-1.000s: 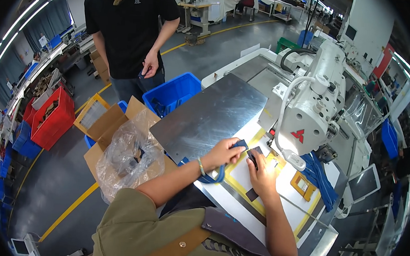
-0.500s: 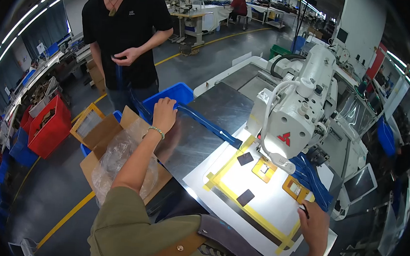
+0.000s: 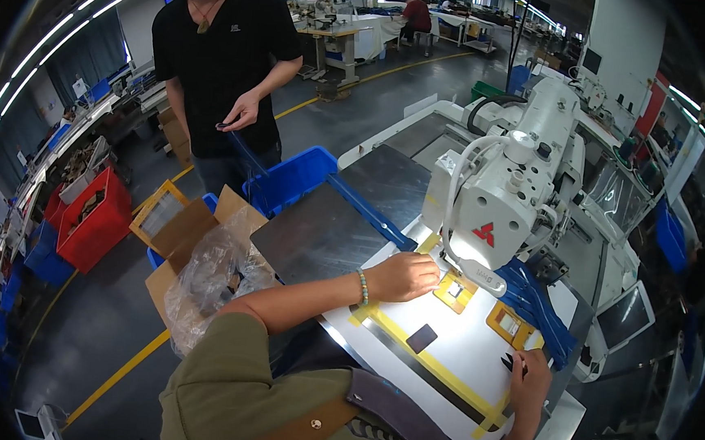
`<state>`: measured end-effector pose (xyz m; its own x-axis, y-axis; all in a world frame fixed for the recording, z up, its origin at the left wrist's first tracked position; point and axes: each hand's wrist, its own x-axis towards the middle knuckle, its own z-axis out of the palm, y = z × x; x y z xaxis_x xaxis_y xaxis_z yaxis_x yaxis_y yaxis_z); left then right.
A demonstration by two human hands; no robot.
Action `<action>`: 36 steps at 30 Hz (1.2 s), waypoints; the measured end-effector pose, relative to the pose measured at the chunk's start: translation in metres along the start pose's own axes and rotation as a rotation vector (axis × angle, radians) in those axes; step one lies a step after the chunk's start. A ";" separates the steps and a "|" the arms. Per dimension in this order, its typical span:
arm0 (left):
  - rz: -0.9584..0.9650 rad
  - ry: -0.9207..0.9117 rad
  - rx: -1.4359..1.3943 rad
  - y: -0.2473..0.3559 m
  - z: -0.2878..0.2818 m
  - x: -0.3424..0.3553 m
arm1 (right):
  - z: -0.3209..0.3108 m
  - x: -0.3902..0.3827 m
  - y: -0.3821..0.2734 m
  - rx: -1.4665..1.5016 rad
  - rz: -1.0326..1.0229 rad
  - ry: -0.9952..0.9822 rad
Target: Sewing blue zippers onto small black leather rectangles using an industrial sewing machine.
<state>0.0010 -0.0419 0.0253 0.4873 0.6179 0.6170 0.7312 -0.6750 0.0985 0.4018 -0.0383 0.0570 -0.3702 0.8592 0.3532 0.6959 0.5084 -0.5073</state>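
Observation:
My left hand (image 3: 404, 277) is over the white work plate (image 3: 386, 329), fingers curled together beside a yellow frame (image 3: 454, 292) under the sewing head. It covers the spot where one dark patch lay, and what is in its fingers is hidden. A second dark patch (image 3: 422, 338) lies on the plate. In my right hand (image 3: 530, 376) is a small black two-pronged tool (image 3: 508, 362), its tips pointing left. Just beyond that hand lies another yellow frame (image 3: 510, 325). Blue zipper strips (image 3: 538, 307) are bunched at the right, and one long blue strip (image 3: 369, 213) runs to the blue bin.
The white sewing machine (image 3: 493, 201) rises over the plate. A blue bin (image 3: 302, 176) and an opened carton with clear plastic (image 3: 209, 279) stand at the left. Beyond them a person (image 3: 224, 64) in black holds a blue strip. A tablet screen (image 3: 624, 317) is at the right.
My left hand has left the blue strip by the bin and moved right onto the plate, covering one dark patch. The person's hand has shifted right.

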 end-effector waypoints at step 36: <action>-0.409 -0.069 -0.244 -0.061 0.010 -0.009 | 0.005 0.005 0.084 0.039 0.162 0.186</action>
<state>-0.0430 -0.0022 0.0056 0.2192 0.8724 0.4369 0.7401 -0.4405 0.5082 0.4551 0.0089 0.0119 -0.1336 0.9061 0.4013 0.7111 0.3697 -0.5981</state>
